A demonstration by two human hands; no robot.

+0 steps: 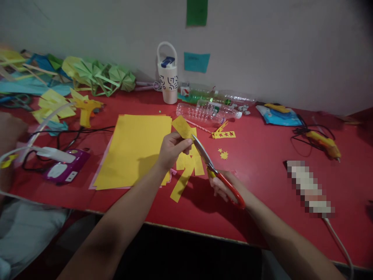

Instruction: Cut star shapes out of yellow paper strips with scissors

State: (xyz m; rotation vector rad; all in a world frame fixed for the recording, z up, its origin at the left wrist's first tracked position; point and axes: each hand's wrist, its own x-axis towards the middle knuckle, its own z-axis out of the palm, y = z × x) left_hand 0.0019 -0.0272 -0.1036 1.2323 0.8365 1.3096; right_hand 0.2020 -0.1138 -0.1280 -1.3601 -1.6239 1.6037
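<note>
My left hand [173,149] pinches a small strip of yellow paper [183,126] between thumb and fingers. In my right hand [220,186] is a pair of scissors with red handles [230,187], its blades pointing up and left. The blade tips meet the edge of the paper strip, close to my left thumb; whether they are cutting cannot be made out. Several loose yellow paper strips [183,186] lie under my hands. To their left sits a stack of yellow paper sheets [135,149]. Small cut paper stars [223,155] and a star-punched strip [227,135] lie to the right.
Clear plastic bottles [204,111] and a white tumbler [169,81] stand or lie along the wall. Glue guns rest left [86,111] and right [325,144]. A purple power strip [65,167] with cables is at left, near another person's arm [10,144]. A blurred-out phone-like item [309,188] trails a cable.
</note>
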